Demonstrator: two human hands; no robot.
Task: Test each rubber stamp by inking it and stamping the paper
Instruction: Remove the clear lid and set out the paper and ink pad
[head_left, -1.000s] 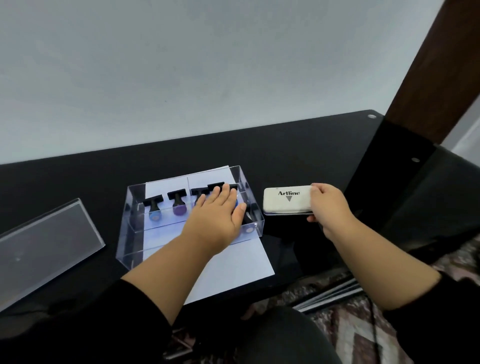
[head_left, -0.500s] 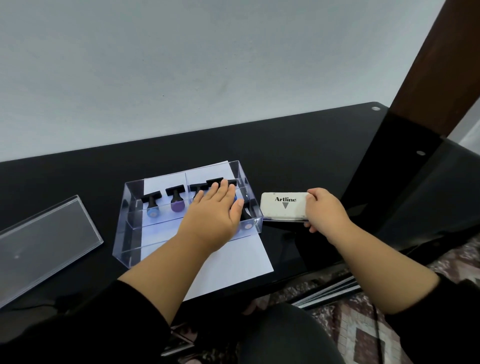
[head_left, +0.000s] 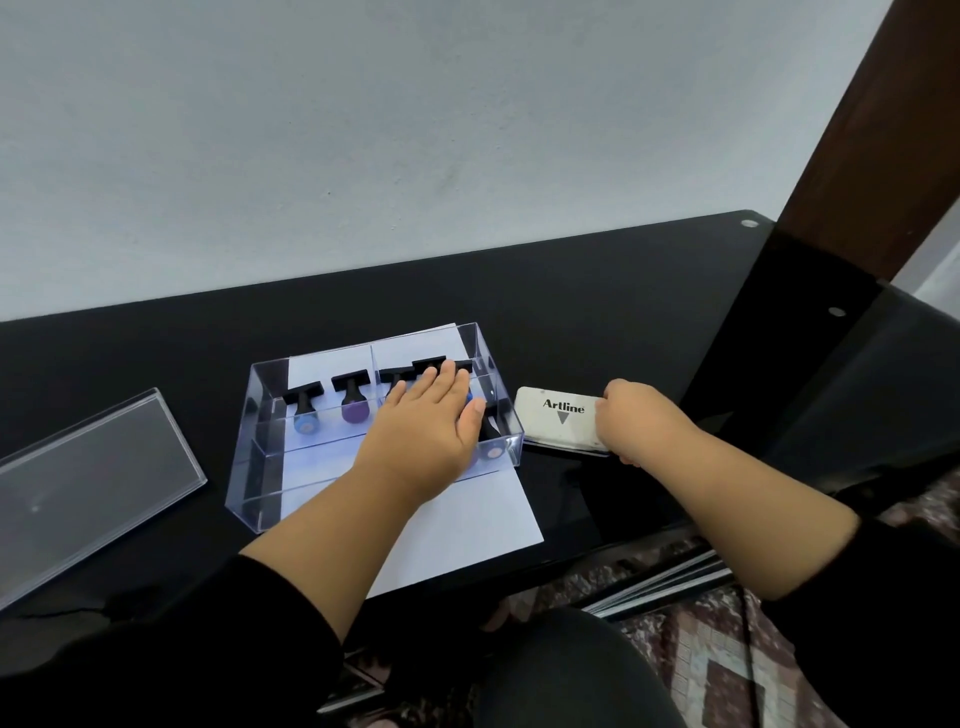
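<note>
On the counter (head_left: 597, 291), setup is underway: the left hand (head_left: 423, 434) lies flat, fingers straight, over the stamps (head_left: 353, 400) in the clear box (head_left: 249, 467) atop the paper (head_left: 467, 525), while the right hand (head_left: 634, 421) grips the closed ink pad (head_left: 558, 415), which likely needs opening next.

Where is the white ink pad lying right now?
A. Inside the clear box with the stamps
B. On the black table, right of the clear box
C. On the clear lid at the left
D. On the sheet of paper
B: the ink pad lies on the table just right of the box, held at its right end by the right hand.
</note>
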